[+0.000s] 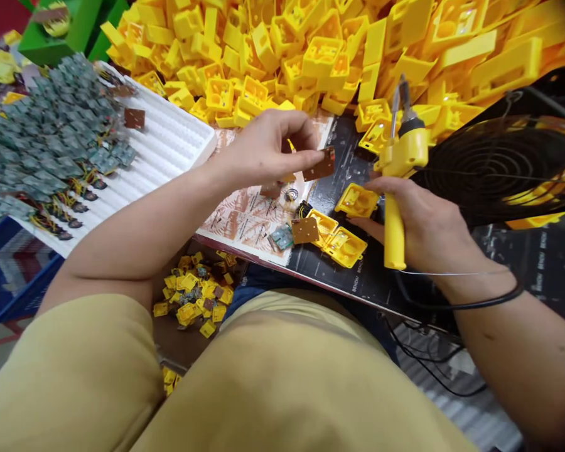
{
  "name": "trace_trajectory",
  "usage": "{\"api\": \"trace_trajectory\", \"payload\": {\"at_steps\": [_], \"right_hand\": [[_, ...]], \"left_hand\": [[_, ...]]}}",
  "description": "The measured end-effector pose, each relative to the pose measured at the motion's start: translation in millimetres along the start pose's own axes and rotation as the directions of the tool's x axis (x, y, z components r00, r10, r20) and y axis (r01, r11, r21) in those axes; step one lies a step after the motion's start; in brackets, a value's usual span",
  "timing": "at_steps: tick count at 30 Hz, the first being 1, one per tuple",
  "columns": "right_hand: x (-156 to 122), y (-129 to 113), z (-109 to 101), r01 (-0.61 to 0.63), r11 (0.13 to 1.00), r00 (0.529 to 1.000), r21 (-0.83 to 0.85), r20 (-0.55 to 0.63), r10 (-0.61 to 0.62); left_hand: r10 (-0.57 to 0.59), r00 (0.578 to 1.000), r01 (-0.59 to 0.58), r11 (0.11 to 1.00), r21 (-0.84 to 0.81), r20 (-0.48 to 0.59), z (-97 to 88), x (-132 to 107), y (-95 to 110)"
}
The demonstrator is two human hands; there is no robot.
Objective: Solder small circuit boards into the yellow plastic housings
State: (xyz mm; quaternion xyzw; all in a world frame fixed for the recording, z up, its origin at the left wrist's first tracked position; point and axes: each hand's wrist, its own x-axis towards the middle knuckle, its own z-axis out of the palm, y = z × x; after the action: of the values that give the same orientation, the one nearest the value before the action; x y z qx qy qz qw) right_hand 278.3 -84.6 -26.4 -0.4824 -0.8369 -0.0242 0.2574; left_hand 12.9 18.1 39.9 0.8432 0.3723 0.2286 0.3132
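My left hand [268,147] pinches a small brown circuit board [321,164] between thumb and fingers, above the black bench mat. My right hand [424,220] is closed around a yellow soldering gun [407,150] whose metal tip points up and away. The fingertips of that hand also reach either side of a small yellow plastic case [358,201]; whether they grip it is hard to tell. Below lies an opened yellow case [343,245] on the mat, with another brown board [305,230] and a greenish part [282,237] beside it.
Yellow cases [263,50] are heaped along the back. At left, a white ribbed tray [169,135] bears many wired grey-green parts [51,125]. A black round fan [494,157] stands at right. Loose pieces fill a box [193,295] below the bench edge. A cable crosses my right wrist.
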Motion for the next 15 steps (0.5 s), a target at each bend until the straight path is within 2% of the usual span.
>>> {"api": "trace_trajectory", "payload": {"at_steps": [2,4,6,8,10,13,15], "right_hand": [[-7.5,-5.0,-0.6,0.024,1.000,0.999,-0.020,-0.036,-0.025],[-13.5,-9.7,-0.1,0.038,0.999,0.998,-0.032,-0.052,-0.040],[-18.1,-14.1,0.7,0.054,0.998,0.997,-0.029,-0.053,-0.056],[-21.2,-17.9,1.1,0.072,0.997,0.996,-0.020,-0.049,-0.073],[-22.7,-20.7,1.1,0.083,0.997,0.995,-0.004,-0.052,-0.083],[-22.8,-22.8,1.5,0.073,0.997,0.994,0.019,-0.080,-0.072],[-22.4,-23.1,2.0,0.061,0.998,0.993,0.022,-0.102,-0.058]], "left_hand": [[0.095,0.992,-0.103,0.990,-0.101,-0.082,9.1,-20.0,2.8],[0.213,0.972,-0.223,0.970,-0.097,-0.100,18.2,-43.7,-1.0],[0.337,0.941,-0.338,0.941,-0.029,-0.018,22.1,-65.8,-9.9],[0.404,0.910,-0.409,0.912,0.041,0.095,19.7,-81.4,-18.2],[0.383,0.917,-0.394,0.913,0.110,0.111,14.7,-88.4,-19.5],[0.248,0.969,-0.241,0.945,0.223,-0.006,12.6,-85.3,-5.4],[0.197,0.980,-0.179,0.941,0.289,-0.036,18.2,-78.4,8.0]]}}
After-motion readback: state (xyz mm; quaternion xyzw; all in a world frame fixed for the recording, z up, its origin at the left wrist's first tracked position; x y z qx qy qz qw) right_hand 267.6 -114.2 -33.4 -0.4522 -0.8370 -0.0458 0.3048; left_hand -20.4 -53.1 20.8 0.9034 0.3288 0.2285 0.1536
